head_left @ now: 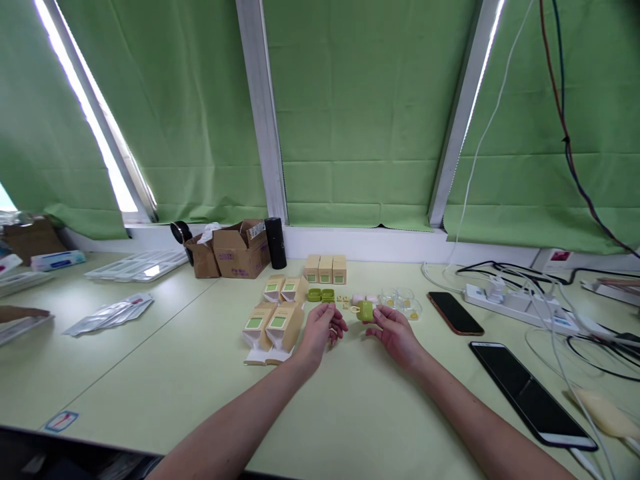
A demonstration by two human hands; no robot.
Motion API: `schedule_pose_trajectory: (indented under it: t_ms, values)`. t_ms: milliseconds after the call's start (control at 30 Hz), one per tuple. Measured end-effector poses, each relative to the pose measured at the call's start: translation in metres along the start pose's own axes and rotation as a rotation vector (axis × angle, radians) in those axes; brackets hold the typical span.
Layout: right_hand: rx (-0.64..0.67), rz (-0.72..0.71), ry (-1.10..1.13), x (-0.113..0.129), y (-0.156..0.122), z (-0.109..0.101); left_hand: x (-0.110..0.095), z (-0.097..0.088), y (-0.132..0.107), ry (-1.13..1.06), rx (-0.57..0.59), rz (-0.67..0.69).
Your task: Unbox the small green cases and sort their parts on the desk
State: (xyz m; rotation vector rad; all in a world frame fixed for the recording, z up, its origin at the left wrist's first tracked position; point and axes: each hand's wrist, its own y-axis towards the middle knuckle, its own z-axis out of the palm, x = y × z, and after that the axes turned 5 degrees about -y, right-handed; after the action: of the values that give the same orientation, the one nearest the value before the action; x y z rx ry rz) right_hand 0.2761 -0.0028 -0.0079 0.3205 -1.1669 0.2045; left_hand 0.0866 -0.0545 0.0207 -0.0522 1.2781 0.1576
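My right hand [395, 333] pinches a small green case [365, 311] with a pale loop on its left side, held just above the pale green table [150, 353]. Just left of it, my left hand [323, 331] has its fingers curled; whether anything small is in them I cannot make out. Between and behind the hands lie green case halves [321, 295], tiny yellow parts [344, 300], pink pieces [365, 299] and clear plastic shells [404, 303]. Open beige cartons [274, 327] lie left of my left hand.
Three closed beige boxes [325, 269] stand at the back, beside a black cylinder [275, 243] and brown cardboard boxes [235, 251]. Two phones [455, 313] [530, 393], a power strip [520, 303] and cables lie right. Plastic bags [113, 313] lie left, where another person's hand [20, 313] rests.
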Motion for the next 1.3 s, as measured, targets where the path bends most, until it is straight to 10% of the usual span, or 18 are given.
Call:
schedule_pose_trajectory:
  t_ms: [733, 1300]
  values:
    - [-0.02, -0.9, -1.294, 0.009, -0.019, 0.01, -0.005, 0.01, -0.017, 0.494, 0.058, 0.452]
    - [0.026, -0.931, -1.41, 0.01, -0.021, 0.013, 0.008, 0.008, -0.012, 0.426, 0.184, 0.421]
